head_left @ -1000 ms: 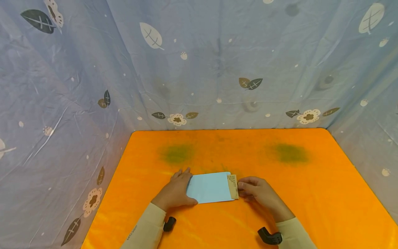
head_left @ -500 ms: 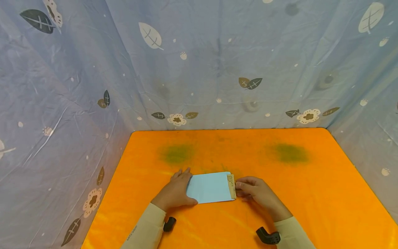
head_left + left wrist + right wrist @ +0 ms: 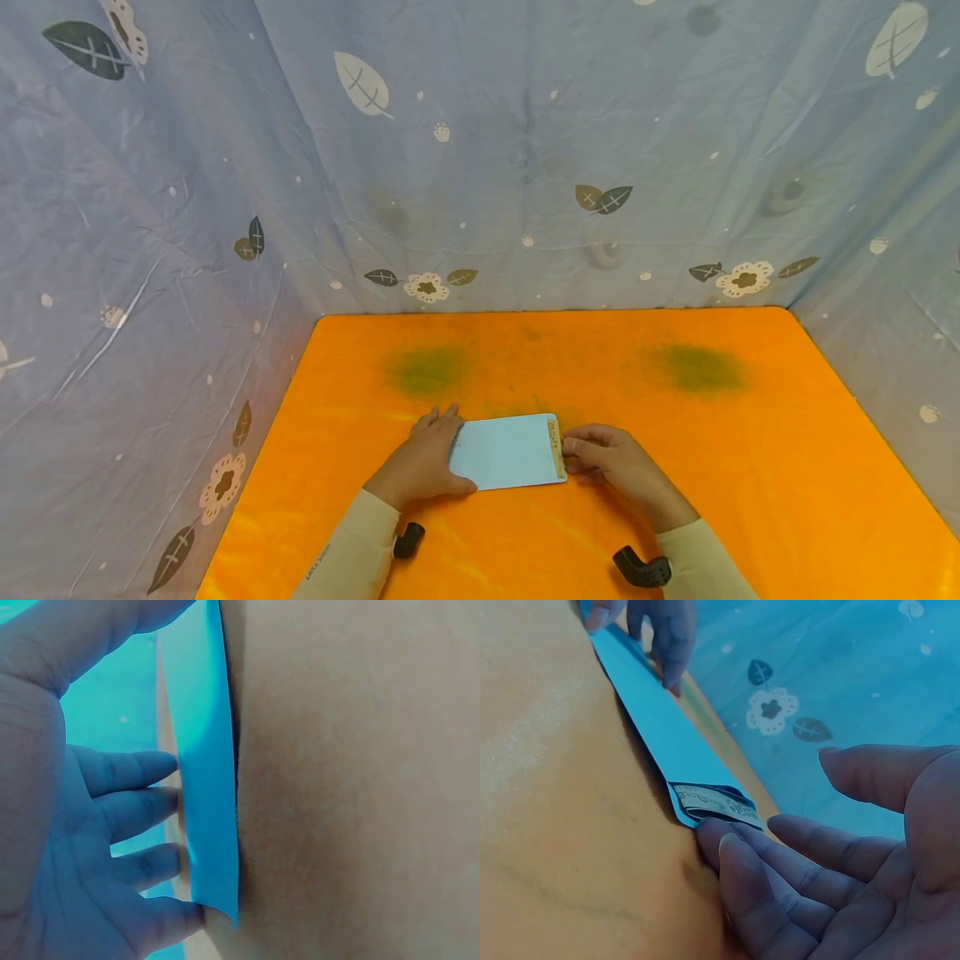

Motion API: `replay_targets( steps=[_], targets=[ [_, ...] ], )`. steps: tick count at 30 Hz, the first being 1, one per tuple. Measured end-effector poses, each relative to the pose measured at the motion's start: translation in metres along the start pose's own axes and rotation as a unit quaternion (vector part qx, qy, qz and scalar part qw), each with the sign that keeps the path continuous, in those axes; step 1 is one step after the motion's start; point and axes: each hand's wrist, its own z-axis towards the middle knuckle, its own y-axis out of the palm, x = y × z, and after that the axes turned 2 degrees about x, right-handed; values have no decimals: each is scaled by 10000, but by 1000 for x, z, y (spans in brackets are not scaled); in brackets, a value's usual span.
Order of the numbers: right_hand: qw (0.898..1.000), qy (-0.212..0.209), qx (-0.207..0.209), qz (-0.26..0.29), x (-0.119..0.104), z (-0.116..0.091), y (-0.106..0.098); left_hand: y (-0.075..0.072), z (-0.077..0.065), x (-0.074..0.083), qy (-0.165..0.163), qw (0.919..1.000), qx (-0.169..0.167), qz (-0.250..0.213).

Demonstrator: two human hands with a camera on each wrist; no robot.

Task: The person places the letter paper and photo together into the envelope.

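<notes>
A pale blue envelope (image 3: 506,452) lies flat on the orange table, its mouth facing right. Out of that mouth shows a narrow strip of tan paper (image 3: 555,447) with dark writing; it looks folded in the right wrist view (image 3: 712,802). The left hand (image 3: 426,458) spans the envelope's left end, thumb along the near edge and outstretched fingertips touching the far side. At the mouth, the right hand (image 3: 611,462) touches the tan paper's end with its extended fingers, while its thumb stands apart from the paper in the right wrist view.
The orange table (image 3: 787,467) carries two greenish stains toward the back. Blue patterned curtains (image 3: 480,167) enclose the back and both sides. A black wrist-worn device (image 3: 642,567) sits by the right cuff, another (image 3: 408,541) by the left.
The right hand has moved a little left, and the tan paper has slid further into the envelope, leaving a thinner strip showing. The left hand and envelope have stayed in place.
</notes>
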Motion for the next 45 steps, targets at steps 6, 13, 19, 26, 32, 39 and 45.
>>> replay_targets(
  steps=[6,13,19,26,32,39,45],
  targets=[
    [10000,51,-14,12,1,3,0,-1,0,0,3,10000,-1,21],
    [10000,10,-73,-13,-1,3,7,0,1,-1,16,10000,2,43],
    [10000,0,2,-63,-1,3,11,1,2,-1,29,10000,-1,81],
    [10000,-34,-6,-71,-1,5,12,1,1,-1,7,10000,22,61],
    [10000,-70,-38,-28,1,6,13,2,1,-2,27,9999,43,88],
    [9998,-81,3,-154,2,8,14,2,2,-2,15,10000,44,44],
    [9995,-128,0,-305,3,7,15,2,2,-2,27,10000,26,70]
  ],
)
